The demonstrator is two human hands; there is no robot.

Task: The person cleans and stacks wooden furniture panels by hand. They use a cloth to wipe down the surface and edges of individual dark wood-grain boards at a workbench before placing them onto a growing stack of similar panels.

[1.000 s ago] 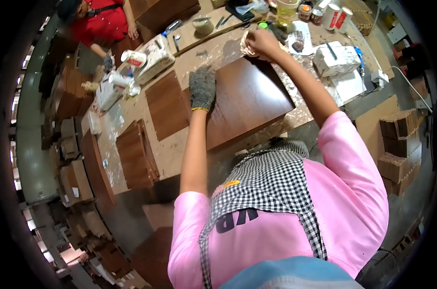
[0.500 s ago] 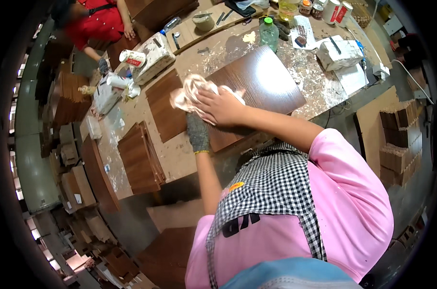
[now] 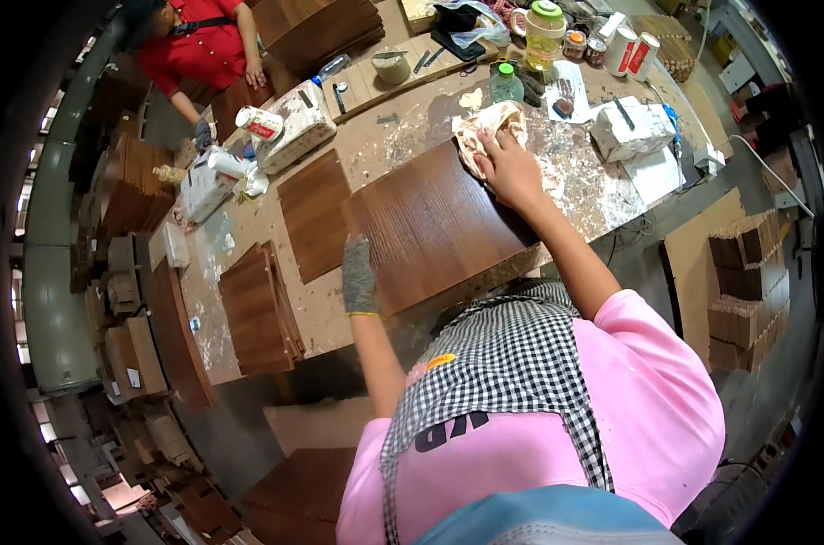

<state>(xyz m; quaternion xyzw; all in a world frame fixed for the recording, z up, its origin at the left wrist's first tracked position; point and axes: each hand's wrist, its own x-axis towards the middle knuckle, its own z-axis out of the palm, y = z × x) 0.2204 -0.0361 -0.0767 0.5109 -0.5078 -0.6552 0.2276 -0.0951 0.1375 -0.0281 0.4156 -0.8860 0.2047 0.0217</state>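
Observation:
A dark brown wood-grain panel (image 3: 434, 227) lies at a slant on the worktable in front of me. My right hand (image 3: 510, 173), bare, presses a crumpled pale pink cloth (image 3: 477, 136) onto its far right corner, fingers closed over the cloth. At the panel's left edge, my left hand (image 3: 358, 277) in a grey knit glove holds the side; its thumb is hard to make out. Just left of that glove lies another brown panel (image 3: 314, 218). Further left is a small stack of similar panels (image 3: 256, 309).
Beyond the cloth stand a green-capped bottle (image 3: 505, 86) and a jug of yellowish liquid (image 3: 543, 41). A wrapped block (image 3: 622, 132) sits at the right, another (image 3: 294, 127) at the far left. Across the table, a person in red (image 3: 198, 45) works. Stacked boards (image 3: 748, 291) stand on the right floor.
My right hand has swept the cloth from the panel's left side to its far right corner. My left hand stays by the left edge, now uncovered by the cloth.

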